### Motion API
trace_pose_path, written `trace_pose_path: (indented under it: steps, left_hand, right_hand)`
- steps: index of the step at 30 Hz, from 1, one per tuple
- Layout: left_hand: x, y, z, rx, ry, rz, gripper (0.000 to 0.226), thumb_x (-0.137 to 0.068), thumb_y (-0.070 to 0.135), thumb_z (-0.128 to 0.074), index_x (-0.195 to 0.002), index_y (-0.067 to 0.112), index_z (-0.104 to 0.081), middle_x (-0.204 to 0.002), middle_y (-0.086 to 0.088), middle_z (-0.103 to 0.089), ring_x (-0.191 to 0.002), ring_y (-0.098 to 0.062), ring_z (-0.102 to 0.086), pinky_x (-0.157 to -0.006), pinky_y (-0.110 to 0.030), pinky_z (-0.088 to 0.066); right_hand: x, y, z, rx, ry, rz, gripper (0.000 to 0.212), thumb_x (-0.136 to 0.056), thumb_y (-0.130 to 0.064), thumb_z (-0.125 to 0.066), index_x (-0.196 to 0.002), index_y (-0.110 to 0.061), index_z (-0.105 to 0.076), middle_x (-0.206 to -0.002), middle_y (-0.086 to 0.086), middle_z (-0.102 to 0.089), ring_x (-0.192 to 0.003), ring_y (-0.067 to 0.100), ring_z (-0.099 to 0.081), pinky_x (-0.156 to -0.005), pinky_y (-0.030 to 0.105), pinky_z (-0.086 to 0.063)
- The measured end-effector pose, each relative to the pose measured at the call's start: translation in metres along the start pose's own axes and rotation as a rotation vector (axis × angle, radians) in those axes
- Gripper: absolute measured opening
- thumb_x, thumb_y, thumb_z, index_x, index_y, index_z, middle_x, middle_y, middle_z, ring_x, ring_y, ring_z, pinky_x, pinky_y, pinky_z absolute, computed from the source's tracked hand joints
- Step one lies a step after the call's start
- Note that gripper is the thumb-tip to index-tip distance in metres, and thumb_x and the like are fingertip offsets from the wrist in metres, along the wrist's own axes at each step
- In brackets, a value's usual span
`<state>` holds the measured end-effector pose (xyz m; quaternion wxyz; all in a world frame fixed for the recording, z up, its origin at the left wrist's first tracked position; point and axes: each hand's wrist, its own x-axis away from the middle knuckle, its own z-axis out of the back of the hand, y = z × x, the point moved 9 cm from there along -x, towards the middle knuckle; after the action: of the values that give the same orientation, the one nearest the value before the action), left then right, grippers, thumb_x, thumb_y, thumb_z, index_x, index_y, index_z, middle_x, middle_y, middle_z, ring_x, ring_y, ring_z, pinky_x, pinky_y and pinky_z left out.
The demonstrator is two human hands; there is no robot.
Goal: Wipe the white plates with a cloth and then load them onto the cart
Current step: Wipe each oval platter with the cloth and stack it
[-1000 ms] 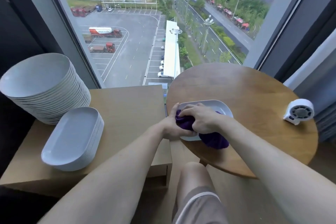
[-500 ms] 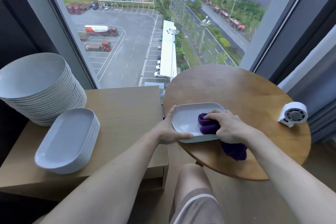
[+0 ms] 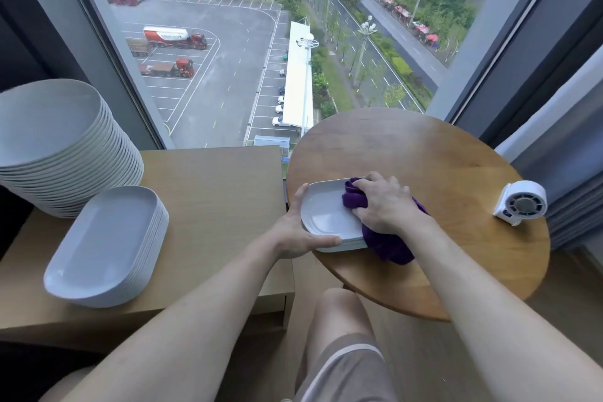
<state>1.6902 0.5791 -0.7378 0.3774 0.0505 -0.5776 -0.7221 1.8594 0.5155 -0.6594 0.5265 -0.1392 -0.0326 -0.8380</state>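
A white oblong plate [image 3: 326,215] lies at the near left edge of the round wooden table [image 3: 424,153]. My left hand [image 3: 298,232] grips its left rim, thumb along the front edge. My right hand [image 3: 385,206] holds a bunched purple cloth [image 3: 355,199] and presses it on the plate's right half; the rest of the cloth hangs over the plate's near right edge. On the wooden cart top [image 3: 212,192] to the left sit a stack of oblong white plates [image 3: 107,245] and a tall stack of round white plates [image 3: 62,147].
A small white fan [image 3: 522,206] stands at the round table's right edge. A large window rises right behind both surfaces, with a grey curtain at the far right. My knee shows below, between the cart and the table.
My right hand has swept the cloth from the plate's left side to its right half and up toward the far rim. My left hand has kept its hold on the left rim.
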Motion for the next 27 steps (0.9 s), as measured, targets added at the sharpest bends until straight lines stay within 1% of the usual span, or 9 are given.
trace_pose_path:
  steps: [3,6,8,10,12,15,18,23,27]
  left_hand:
    - [-0.001,-0.002,0.0,0.022,0.003,0.006,0.145,-0.049,0.06,-0.093,-0.156,0.055,0.004,-0.134,0.013,-0.057,-0.123,-0.01,-0.059,-0.108,-0.029,-0.049]
    - [0.0,-0.001,-0.001,0.048,-0.007,-0.001,0.143,-0.05,0.057,-0.095,-0.155,0.055,0.002,-0.13,0.021,-0.058,-0.113,0.005,-0.061,-0.092,-0.014,-0.051]
    - [0.001,0.003,-0.002,0.051,-0.024,-0.029,0.136,-0.055,0.052,-0.096,-0.152,0.058,-0.001,-0.129,0.023,-0.057,-0.108,0.011,-0.062,-0.087,-0.011,-0.051]
    - [0.004,0.008,-0.003,0.033,-0.038,-0.037,0.139,-0.055,0.052,-0.096,-0.155,0.054,0.001,-0.137,0.016,-0.056,-0.117,0.004,-0.062,-0.097,-0.018,-0.052]
    - [0.007,0.011,-0.001,0.001,-0.037,-0.009,0.147,-0.05,0.055,-0.094,-0.158,0.051,0.005,-0.146,0.008,-0.053,-0.127,-0.014,-0.06,-0.11,-0.034,-0.05]
    - [0.009,0.012,0.003,-0.06,-0.016,0.029,0.146,-0.047,0.059,-0.093,-0.156,0.057,0.005,-0.142,0.002,-0.055,-0.124,-0.024,-0.061,-0.109,-0.042,-0.051]
    - [0.008,0.01,0.005,-0.081,0.0,0.042,0.148,-0.046,0.061,-0.094,-0.157,0.056,0.004,-0.135,0.002,-0.059,-0.121,-0.021,-0.062,-0.108,-0.039,-0.051]
    - [0.004,0.007,0.007,-0.056,0.006,0.027,0.144,-0.058,0.052,-0.098,-0.161,0.047,0.003,-0.138,0.01,-0.054,-0.125,-0.014,-0.055,-0.109,-0.027,-0.044]
    - [0.001,0.006,0.007,-0.057,0.007,0.023,0.14,-0.063,0.049,-0.098,-0.161,0.046,0.002,-0.136,0.013,-0.049,-0.124,-0.012,-0.051,-0.102,-0.019,-0.037]
  right_hand:
    - [-0.002,-0.017,0.0,0.014,-0.041,0.052,0.051,-0.086,-0.035,-0.054,-0.137,-0.037,-0.048,-0.143,-0.005,-0.042,-0.124,0.033,-0.04,-0.102,0.049,-0.033]
    - [0.002,-0.035,0.0,0.024,-0.075,0.107,0.06,-0.08,-0.033,-0.054,-0.139,-0.039,-0.047,-0.142,-0.006,-0.042,-0.127,0.032,-0.038,-0.108,0.052,-0.031]
    - [0.006,-0.05,0.0,0.035,-0.094,0.162,0.065,-0.079,-0.032,-0.058,-0.142,-0.04,-0.046,-0.139,-0.008,-0.043,-0.127,0.029,-0.037,-0.104,0.05,-0.032]
    - [0.011,-0.067,-0.001,0.025,-0.113,0.232,0.069,-0.076,-0.028,-0.063,-0.142,-0.041,-0.047,-0.137,-0.01,-0.044,-0.125,0.027,-0.037,-0.098,0.048,-0.034]
    - [0.017,-0.077,-0.004,-0.004,-0.136,0.298,0.068,-0.074,-0.03,-0.063,-0.14,-0.041,-0.049,-0.136,-0.014,-0.046,-0.118,0.024,-0.038,-0.094,0.045,-0.037]
    - [0.026,-0.071,-0.007,-0.052,-0.191,0.343,0.067,-0.074,-0.041,-0.061,-0.14,-0.041,-0.052,-0.135,-0.017,-0.046,-0.112,0.02,-0.039,-0.097,0.043,-0.04]
    - [0.033,-0.051,-0.008,-0.078,-0.217,0.323,0.061,-0.078,-0.035,-0.063,-0.138,-0.042,-0.053,-0.134,-0.023,-0.046,-0.117,0.018,-0.041,-0.1,0.037,-0.037]
    - [0.035,-0.015,-0.004,-0.062,-0.218,0.22,0.063,-0.078,-0.021,-0.057,-0.136,-0.043,-0.053,-0.13,-0.027,-0.046,-0.119,0.019,-0.04,-0.093,0.033,-0.032]
    - [0.029,0.024,0.007,-0.028,-0.193,0.082,0.064,-0.076,-0.024,-0.052,-0.137,-0.043,-0.052,-0.13,-0.02,-0.045,-0.106,0.018,-0.035,-0.094,0.037,-0.03]
